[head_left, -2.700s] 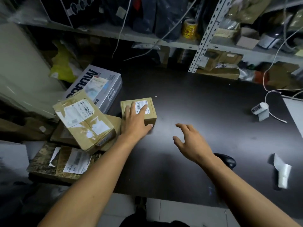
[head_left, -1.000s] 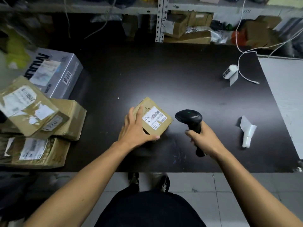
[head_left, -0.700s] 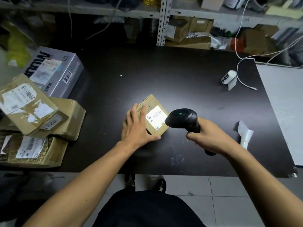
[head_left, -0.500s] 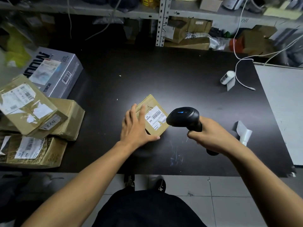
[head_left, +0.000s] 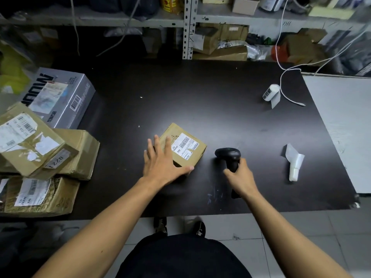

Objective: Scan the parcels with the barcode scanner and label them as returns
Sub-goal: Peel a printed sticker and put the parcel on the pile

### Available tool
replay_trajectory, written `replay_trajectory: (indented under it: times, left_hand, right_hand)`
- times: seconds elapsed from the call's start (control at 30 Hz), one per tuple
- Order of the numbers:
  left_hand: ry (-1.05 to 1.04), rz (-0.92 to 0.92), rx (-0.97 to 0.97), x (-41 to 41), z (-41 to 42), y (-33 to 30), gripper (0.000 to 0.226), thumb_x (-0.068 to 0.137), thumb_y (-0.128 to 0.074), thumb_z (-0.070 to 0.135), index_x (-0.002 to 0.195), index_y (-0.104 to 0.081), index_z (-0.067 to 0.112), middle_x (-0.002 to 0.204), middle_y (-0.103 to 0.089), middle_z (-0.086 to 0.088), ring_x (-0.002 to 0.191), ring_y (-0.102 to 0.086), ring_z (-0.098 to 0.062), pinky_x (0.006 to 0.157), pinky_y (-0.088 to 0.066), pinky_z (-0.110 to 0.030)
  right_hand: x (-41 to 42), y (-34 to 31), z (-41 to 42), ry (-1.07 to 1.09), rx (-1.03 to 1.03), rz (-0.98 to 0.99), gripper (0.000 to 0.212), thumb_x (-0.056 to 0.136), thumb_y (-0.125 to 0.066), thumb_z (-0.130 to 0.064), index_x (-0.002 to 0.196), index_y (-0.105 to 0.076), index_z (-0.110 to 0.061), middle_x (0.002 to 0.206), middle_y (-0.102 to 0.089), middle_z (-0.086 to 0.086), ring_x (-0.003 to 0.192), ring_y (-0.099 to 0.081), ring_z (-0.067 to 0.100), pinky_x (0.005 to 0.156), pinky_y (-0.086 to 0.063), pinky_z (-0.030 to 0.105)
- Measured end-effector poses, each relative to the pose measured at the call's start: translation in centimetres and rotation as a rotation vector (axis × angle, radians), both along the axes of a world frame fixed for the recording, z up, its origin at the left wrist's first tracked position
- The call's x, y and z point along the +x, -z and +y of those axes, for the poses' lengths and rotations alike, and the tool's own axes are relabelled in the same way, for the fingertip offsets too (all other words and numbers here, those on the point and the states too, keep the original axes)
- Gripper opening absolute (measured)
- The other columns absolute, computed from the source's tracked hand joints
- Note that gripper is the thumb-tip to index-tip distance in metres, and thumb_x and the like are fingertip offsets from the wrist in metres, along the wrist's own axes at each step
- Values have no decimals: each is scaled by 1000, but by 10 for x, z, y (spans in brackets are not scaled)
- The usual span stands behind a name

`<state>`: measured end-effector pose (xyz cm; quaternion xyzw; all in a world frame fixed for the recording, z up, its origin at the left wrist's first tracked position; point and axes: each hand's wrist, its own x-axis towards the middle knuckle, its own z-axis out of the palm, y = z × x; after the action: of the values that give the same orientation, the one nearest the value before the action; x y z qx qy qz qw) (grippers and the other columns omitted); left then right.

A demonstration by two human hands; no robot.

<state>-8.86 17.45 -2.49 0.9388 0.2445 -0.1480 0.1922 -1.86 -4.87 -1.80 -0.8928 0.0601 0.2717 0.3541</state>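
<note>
Parcel under left hand fingers.

1. A small brown cardboard parcel lies flat on the dark table, turned at an angle, with a white barcode label facing up on its top.
2. A black barcode scanner stands just beside the parcel, to the right of it, head up and its handle angled toward the table's near edge.
3. A roll of white labels lies well apart near the far right of the table, one label trailing loose.
4. Several more parcels are piled at the table's left edge: taped brown boxes with labels and a grey printed box behind them.
</note>
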Motion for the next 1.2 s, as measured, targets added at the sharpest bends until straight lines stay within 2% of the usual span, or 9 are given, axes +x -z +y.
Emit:
replay_trajectory:
  times: [0.17, 0.37, 0.5, 0.6, 0.67, 0.8, 0.9, 1.03, 1.2]
  left_hand:
    - [90, -58, 66, -1, 0, 2, 118, 68, -51, 88, 156, -5, 26, 164, 11, -9, 149, 18, -34, 120, -3, -54]
    - [103, -49, 54, -1, 4, 1, 116, 67, -50, 88, 156, -7, 27, 163, 6, -9, 150, 9, -32, 120, -9, -55]
    - [141, -51, 48, 2, 6, -2, 114, 69, -51, 87, 156, -8, 27, 163, 7, -8, 149, 14, -31, 119, -3, -57]
    - [206, -147, 44, 14, 6, -9, 101, 76, -52, 79, 154, -17, 26, 162, -2, -8, 150, 11, -28, 119, 1, -51]
    - [270, -269, 35, 25, 2, -13, 83, 83, -54, 69, 149, -30, 25, 158, -19, -6, 149, -1, -27, 119, -3, -46]
    - [358, -351, -60, 50, -21, -24, 61, 93, -53, 48, 146, -38, 21, 152, -31, -5, 145, -15, -23, 118, -14, -37]
    - [393, -365, -113, 69, -45, -25, 57, 95, -53, 43, 145, -39, 21, 150, -33, -4, 141, -21, -21, 114, -24, -35]
    - [404, -316, -137, 101, -85, -24, 57, 95, -52, 42, 146, -37, 22, 145, -38, -2, 134, -31, -23, 107, -33, -35]
    - [378, -260, -168, 149, -144, -24, 58, 95, -51, 42, 147, -35, 22, 144, -40, -1, 135, -32, -22, 102, -37, -37]
  right_hand:
    - [-10, 24, 1, 85, -17, 1, 33, 90, -58, -22, 117, -40, -15, 107, -59, 13, 92, -56, 32, 78, -45, 37]
    - [-11, 29, 0, 109, -11, 4, 32, 91, -60, -24, 114, -41, -15, 107, -57, 12, 89, -50, 28, 76, -41, 34]
    - [-11, 24, -1, 71, 0, 28, 43, 91, -64, -31, 124, -42, -14, 110, -55, 7, 92, -49, 24, 77, -39, 32]
    - [-11, 20, -5, 90, 27, 28, 54, 90, -66, -39, 134, -40, -20, 113, -51, -1, 99, -49, 20, 83, -44, 35]
    - [-9, 16, -9, 138, 40, 7, 56, 90, -64, -42, 136, -39, -23, 114, -52, 0, 102, -52, 22, 88, -49, 41]
    - [0, 10, -27, 240, 102, -91, 42, 97, -55, -33, 135, -43, -19, 108, -57, 0, 92, -55, 14, 83, -37, 28]
    - [19, 11, -47, 299, 121, -146, 36, 96, -55, -32, 129, -46, -22, 106, -61, -2, 96, -61, 15, 81, -40, 30]
    - [65, 14, -77, 326, 119, -167, 34, 95, -58, -35, 124, -48, -21, 96, -62, -7, 101, -64, 24, 91, -48, 37]
    - [136, 13, -115, 276, 134, -188, 36, 94, -59, -34, 125, -49, -17, 96, -64, -3, 97, -65, 22, 82, -45, 32]
